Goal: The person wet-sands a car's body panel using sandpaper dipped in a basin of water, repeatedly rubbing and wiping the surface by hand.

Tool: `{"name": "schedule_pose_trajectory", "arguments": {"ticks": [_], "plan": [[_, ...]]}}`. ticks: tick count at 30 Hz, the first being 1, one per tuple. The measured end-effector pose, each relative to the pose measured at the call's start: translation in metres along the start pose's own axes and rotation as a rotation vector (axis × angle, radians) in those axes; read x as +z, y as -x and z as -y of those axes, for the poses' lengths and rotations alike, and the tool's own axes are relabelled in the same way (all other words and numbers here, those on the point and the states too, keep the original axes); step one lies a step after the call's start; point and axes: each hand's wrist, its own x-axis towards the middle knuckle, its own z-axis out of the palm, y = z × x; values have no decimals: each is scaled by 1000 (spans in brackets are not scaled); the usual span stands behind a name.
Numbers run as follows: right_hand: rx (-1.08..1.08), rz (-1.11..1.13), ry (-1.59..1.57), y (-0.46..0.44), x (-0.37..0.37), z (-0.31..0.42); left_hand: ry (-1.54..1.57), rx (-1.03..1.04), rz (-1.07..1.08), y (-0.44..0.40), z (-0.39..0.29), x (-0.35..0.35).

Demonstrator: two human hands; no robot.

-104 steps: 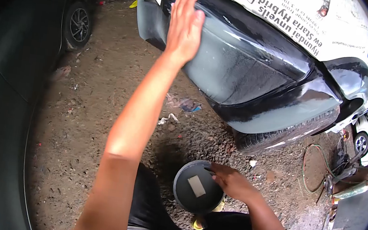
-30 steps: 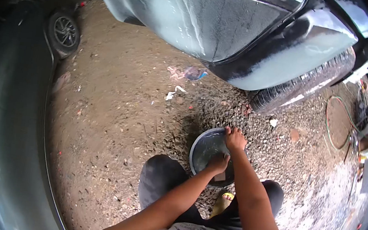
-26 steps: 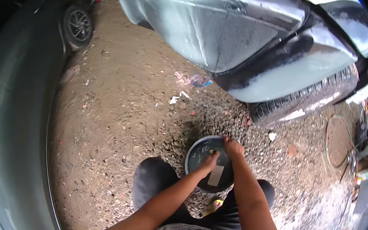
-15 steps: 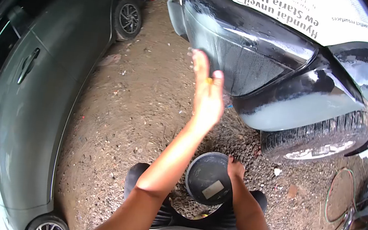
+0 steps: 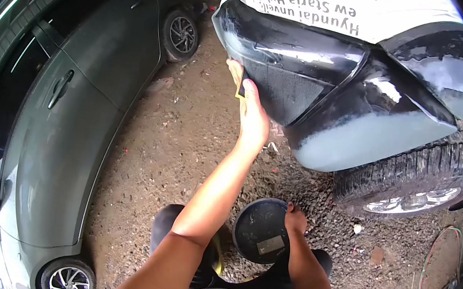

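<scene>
My left hand (image 5: pixel 254 112) is stretched forward at the left face of a car bumper (image 5: pixel 284 90), with its thumb up and its fingers partly hidden behind. A thin yellow-edged sheet of sandpaper (image 5: pixel 239 90) shows between thumb and fingers. The bumper is black with dull grey sanded patches and looks wet. Low between my knees, my right hand (image 5: pixel 295 219) grips the rim of a round black basin (image 5: pixel 254 219). A flat pale rectangular piece (image 5: pixel 271 245) lies inside the basin.
Newspaper (image 5: pixel 317 8) covers the car above the bumper, and a muddy tire (image 5: pixel 413 167) stands to the right. A dark green-grey car (image 5: pixel 79 114) is parked at left. Gravelly ground (image 5: pixel 169 131) lies between them. A hose (image 5: pixel 430 267) is coiled at right.
The view has shifted, so the parked car sits further right and the bumper further left. My left hand's fingers have moved left in the picture. My right hand stays on the basin rim.
</scene>
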Motion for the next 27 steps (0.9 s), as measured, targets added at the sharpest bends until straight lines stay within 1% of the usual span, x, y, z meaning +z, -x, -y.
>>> {"name": "schedule_pose_trajectory", "arguments": {"ticks": [2,3,5,6,7,8,9,10,11,12,14,16,17,18,20,22,23,24,25,26,27], "plan": [[-14,19,-7,3,-3,-4,142,-118,-10,-14,2,-2],[-24,-16,2,4,-4,-2,270,-219,18,-45,-5,-6],[-40,-21,1,5,-1,-6,427,-375,75,-94,25,-11],[-50,-26,3,2,0,-7,460,-413,101,-110,25,-9],[-48,-28,-7,1,1,-8,444,-410,62,-104,24,-8],[-58,-56,0,1,2,-8,202,-284,80,-75,23,-9],[-71,-87,5,0,4,-8,-45,-164,71,-47,2,-11],[-80,-113,12,1,7,-7,46,-25,121,-11,4,-6],[-97,-73,10,1,4,-8,-68,63,184,27,5,-7],[-81,-56,26,4,5,-11,-79,153,260,43,0,-14],[-62,-49,44,-2,1,-7,-62,149,172,33,8,-5],[-48,-54,52,0,3,-7,45,128,94,-32,-1,0],[-52,-64,48,0,3,-7,12,125,114,-60,-2,-1],[-58,-74,50,1,3,-9,2,135,109,-64,-1,0],[-78,-115,46,0,4,-5,6,224,101,-40,4,0],[-83,-121,52,2,8,-9,-97,315,136,28,24,0],[-83,-113,53,1,11,-13,-85,268,205,57,28,-5],[-93,-112,58,-2,9,-11,-74,229,263,63,19,-8],[-59,-89,49,-2,7,-9,-62,237,248,57,18,-8],[-78,-120,62,-6,4,-9,-83,297,225,42,23,-6],[-86,-145,69,-6,6,-9,-103,353,216,3,12,-7]]}}
